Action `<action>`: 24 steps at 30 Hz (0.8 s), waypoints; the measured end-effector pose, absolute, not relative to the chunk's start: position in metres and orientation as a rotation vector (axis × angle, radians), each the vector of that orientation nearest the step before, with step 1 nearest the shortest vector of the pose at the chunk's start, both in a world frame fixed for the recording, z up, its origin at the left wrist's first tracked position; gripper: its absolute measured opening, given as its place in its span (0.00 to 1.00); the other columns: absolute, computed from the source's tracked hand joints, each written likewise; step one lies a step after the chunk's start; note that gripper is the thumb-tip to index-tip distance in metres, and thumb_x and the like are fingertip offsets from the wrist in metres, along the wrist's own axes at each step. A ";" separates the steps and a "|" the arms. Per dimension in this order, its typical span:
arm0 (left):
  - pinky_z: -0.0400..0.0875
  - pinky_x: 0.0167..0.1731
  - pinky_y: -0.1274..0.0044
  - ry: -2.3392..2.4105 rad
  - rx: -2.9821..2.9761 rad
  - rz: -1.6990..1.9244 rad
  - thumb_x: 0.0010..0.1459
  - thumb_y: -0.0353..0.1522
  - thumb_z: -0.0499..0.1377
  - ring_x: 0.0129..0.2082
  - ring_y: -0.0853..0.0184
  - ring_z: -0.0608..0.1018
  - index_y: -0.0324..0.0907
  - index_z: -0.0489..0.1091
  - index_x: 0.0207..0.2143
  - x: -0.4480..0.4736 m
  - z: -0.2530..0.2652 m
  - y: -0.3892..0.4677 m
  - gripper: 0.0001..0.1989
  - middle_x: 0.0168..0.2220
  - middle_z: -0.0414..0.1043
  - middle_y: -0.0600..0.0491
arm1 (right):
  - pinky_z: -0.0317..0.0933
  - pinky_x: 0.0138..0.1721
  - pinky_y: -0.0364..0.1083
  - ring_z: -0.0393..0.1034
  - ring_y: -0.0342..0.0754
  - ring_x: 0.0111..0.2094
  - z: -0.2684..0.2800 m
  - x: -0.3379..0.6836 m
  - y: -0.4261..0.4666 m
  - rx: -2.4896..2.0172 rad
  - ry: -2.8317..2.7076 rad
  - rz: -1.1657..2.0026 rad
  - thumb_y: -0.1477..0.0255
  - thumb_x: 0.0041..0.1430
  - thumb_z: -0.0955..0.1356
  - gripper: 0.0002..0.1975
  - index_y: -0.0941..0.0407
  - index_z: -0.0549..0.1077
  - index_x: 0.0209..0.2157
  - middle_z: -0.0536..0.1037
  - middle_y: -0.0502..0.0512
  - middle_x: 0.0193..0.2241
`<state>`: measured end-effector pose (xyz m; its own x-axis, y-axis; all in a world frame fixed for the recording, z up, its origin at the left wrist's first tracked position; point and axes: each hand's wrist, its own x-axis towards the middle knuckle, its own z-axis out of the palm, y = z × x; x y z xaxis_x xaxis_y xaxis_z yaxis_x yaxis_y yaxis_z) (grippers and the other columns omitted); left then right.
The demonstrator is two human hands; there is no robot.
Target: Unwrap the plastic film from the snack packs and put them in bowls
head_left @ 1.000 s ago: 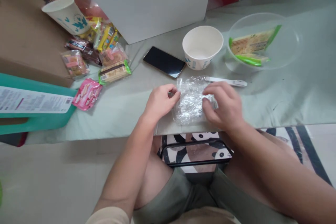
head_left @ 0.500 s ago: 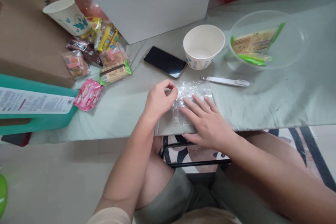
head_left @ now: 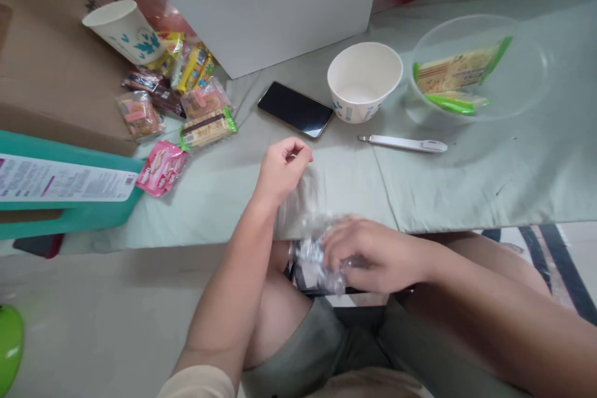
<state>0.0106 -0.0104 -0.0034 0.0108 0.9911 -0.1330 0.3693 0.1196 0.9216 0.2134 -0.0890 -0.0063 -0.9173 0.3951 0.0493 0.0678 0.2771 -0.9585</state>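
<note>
A clear plastic bag (head_left: 317,255), crumpled and smeared by motion, hangs over the table's front edge. My right hand (head_left: 368,249) has its fingers curled against the bag above my lap; its outline is blurred. Over the tabletop, my left hand (head_left: 284,165) pinches thumb to forefinger, and a faint streak of the plastic runs from there down to the crumpled part. The pinched edge itself is hard to make out. Just beyond my left hand lies a black phone (head_left: 295,109). A white-handled tool (head_left: 403,143) with a small metal tip rests to the right.
Behind the phone stands a white paper bowl (head_left: 364,74). Two green-ended cracker packs (head_left: 459,71) sit in a clear plastic bowl (head_left: 522,106) at right. Several wrapped snacks (head_left: 208,127), a tilted paper cup (head_left: 124,31) and a teal box (head_left: 93,221) are at left. A white box (head_left: 280,6) stands behind.
My right hand has gone from lying flat on the plastic to curled fingers, drawing it toward me and off the table edge. My left hand stays nearly in place.
</note>
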 end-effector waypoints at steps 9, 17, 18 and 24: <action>0.71 0.27 0.76 0.909 0.840 0.319 0.49 0.61 0.61 0.31 0.65 0.79 0.38 0.76 0.42 0.014 0.013 -0.022 0.36 0.39 0.79 0.44 | 0.66 0.36 0.44 0.72 0.43 0.30 -0.004 0.211 -0.072 -1.019 -1.026 2.147 0.58 0.60 0.72 0.15 0.56 0.76 0.32 0.79 0.52 0.29; 0.67 0.26 0.80 0.962 1.265 0.294 0.52 0.34 0.67 0.24 0.73 0.74 0.39 0.75 0.29 0.018 0.011 -0.022 0.07 0.25 0.75 0.55 | 0.70 0.40 0.49 0.77 0.48 0.33 0.003 0.233 -0.056 -1.100 -0.688 1.961 0.58 0.51 0.76 0.17 0.52 0.74 0.38 0.81 0.51 0.32; 0.67 0.25 0.80 0.965 1.237 0.361 0.53 0.35 0.66 0.23 0.73 0.74 0.39 0.74 0.29 0.019 0.011 -0.022 0.07 0.24 0.75 0.55 | 0.71 0.43 0.50 0.78 0.49 0.36 0.004 0.234 -0.055 -1.040 -0.628 1.941 0.55 0.50 0.76 0.20 0.51 0.75 0.40 0.82 0.51 0.35; 0.71 0.22 0.80 1.042 1.003 0.828 0.49 0.40 0.71 0.22 0.71 0.77 0.41 0.71 0.34 0.021 0.009 -0.020 0.17 0.27 0.79 0.54 | 0.72 0.47 0.52 0.78 0.50 0.39 -0.007 0.221 -0.051 -0.992 -0.695 1.926 0.57 0.46 0.78 0.21 0.51 0.76 0.41 0.82 0.52 0.37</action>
